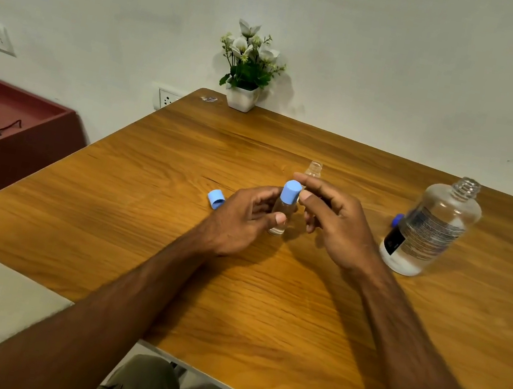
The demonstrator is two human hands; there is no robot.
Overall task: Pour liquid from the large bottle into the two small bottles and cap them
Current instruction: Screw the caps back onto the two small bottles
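Note:
My left hand [244,218] grips a small clear bottle [279,217] that stands on the wooden table [170,247]. A light blue cap [291,192] sits on its neck, and my right hand [336,222] has thumb and forefinger at that cap. Behind my hands stands a second small clear bottle [314,169], uncapped and partly hidden. Another light blue cap [216,199] lies on its side to the left. The large clear bottle [427,228] stands uncapped at the right, and its dark blue cap [397,220] peeks out behind it.
A white pot of artificial flowers [244,89] stands at the table's far edge by the wall. A dark red cabinet [2,129] with cables and a device sits to the left. The table's near edge runs above my lap.

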